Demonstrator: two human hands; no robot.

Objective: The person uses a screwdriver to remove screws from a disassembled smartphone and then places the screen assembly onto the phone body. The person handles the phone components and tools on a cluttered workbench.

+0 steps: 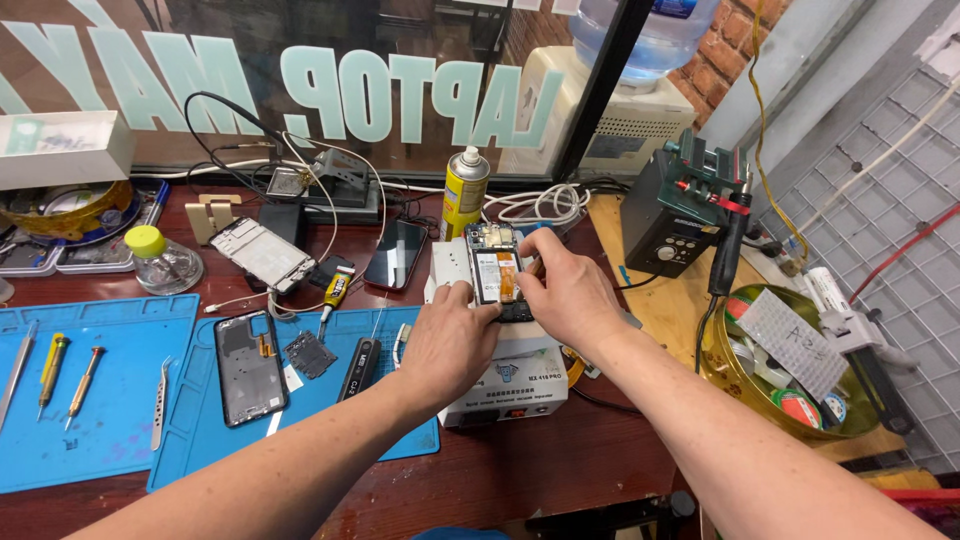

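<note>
An opened phone (495, 268) with its battery and orange flex cable showing lies on top of a white box-shaped heating machine (505, 375). My left hand (450, 335) rests on the machine's top and presses against the phone's lower left edge. My right hand (565, 290) sits over the phone's right side, fingers pinched at the orange cable near the middle; whether it holds a small tool is hidden.
Blue work mats (90, 420) carry a dark phone back cover (250, 365), screwdrivers (50, 365) and tweezers (160, 400). Behind them lie a phone frame (262, 253), a dark phone (396, 254), a yellow spray can (465, 190), a soldering station (680, 215) and a brass bowl (800, 395) of tape rolls.
</note>
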